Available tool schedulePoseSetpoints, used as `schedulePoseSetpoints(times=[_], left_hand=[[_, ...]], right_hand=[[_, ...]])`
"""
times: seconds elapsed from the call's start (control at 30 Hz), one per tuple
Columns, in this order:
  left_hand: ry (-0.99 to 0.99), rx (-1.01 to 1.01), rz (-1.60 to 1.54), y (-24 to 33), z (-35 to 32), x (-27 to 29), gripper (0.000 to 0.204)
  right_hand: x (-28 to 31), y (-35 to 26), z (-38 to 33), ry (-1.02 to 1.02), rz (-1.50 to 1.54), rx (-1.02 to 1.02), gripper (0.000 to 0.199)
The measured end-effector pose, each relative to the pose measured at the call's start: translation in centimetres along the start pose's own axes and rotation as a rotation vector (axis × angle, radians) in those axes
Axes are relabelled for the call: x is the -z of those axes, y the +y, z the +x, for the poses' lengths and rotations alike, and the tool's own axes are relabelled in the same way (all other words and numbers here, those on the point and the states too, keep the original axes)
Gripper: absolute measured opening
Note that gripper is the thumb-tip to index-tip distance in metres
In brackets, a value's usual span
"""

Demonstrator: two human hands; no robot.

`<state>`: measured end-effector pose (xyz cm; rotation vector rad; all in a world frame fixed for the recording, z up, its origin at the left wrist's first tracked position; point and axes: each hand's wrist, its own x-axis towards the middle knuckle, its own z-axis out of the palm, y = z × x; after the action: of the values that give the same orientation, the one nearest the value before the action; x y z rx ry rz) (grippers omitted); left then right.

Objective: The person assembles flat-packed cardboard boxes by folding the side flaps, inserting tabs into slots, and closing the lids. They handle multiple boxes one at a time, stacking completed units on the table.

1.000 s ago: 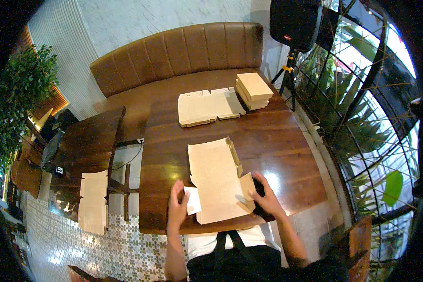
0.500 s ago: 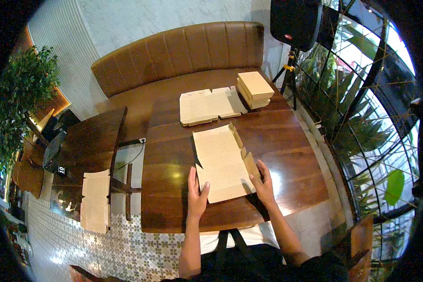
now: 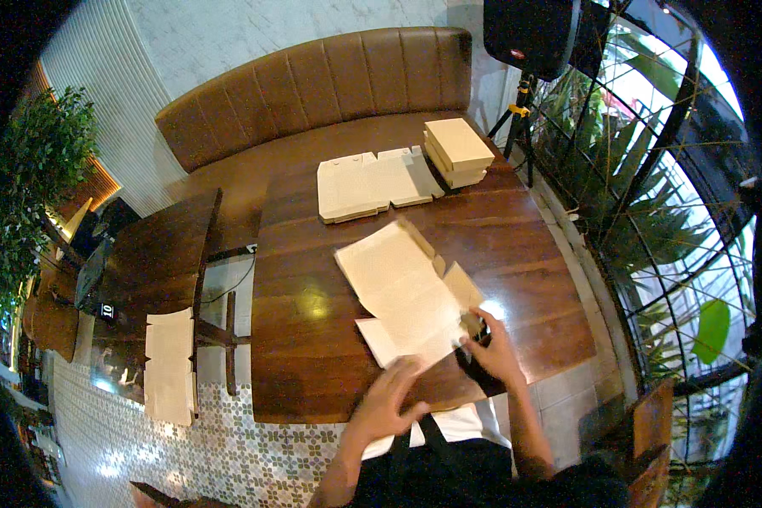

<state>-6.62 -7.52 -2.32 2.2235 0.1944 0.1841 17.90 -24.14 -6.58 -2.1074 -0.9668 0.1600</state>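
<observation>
At the near edge of the table we pin the flat cardboard sheet: left hand spread wide on its near edge, right hand pinching its right flap, keeping it steady; beyond it lies a stack of sheets

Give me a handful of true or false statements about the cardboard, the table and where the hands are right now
1. Both hands are at the near edge of the flat cardboard sheet. True: the left hand and right hand are both at its near end.
2. The sheet lies on a white plastic table. False: it lies on a dark wooden table.
3. A stack of folded boxes sits at the table's far right corner. True.
4. The bench behind the table is brown and padded. True.
5. The flat blanks at the far side are under the left hand. False: they lie well beyond both hands, untouched.
</observation>
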Motion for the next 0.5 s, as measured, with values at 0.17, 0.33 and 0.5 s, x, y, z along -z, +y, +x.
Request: schedulePoseSetpoints(times=[0.17, 0.33, 0.5], left_hand=[[-0.358, -0.194, -0.263, 3.5, 2.0, -0.8, 0.065], [0.103, -0.081, -0.026, -0.6, 4.0, 5.3, 0.047], [0.079, 0.149, 0.635, -8.8, 5.6, 11.1, 0.049]], right_hand=[[0.2, 0.8, 7.2, 0.199, 0.153, -0.057, 0.051], [2.0, -2.0, 8.1, 0.332, 0.021, 0.202, 0.047], [-0.8, -5.8, 1.9, -0.346, 0.132, 0.249, 0.037]])
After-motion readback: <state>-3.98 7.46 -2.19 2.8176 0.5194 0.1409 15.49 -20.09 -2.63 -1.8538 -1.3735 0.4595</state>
